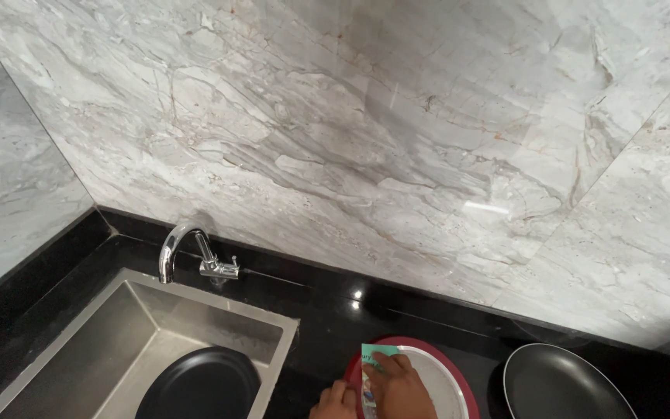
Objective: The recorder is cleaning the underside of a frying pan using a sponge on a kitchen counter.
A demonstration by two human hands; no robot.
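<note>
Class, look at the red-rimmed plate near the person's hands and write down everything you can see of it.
The plate is round, with a red rim around a pale grey-white centre that looks smooth and glossy. It lies flat on the black counter, between the steel sink and a dark pan. Its lower part is cut off by the picture's edge. The right hand rests on it, pressing a small green-and-white packet at its left side; the left hand sits at its left rim.
</note>
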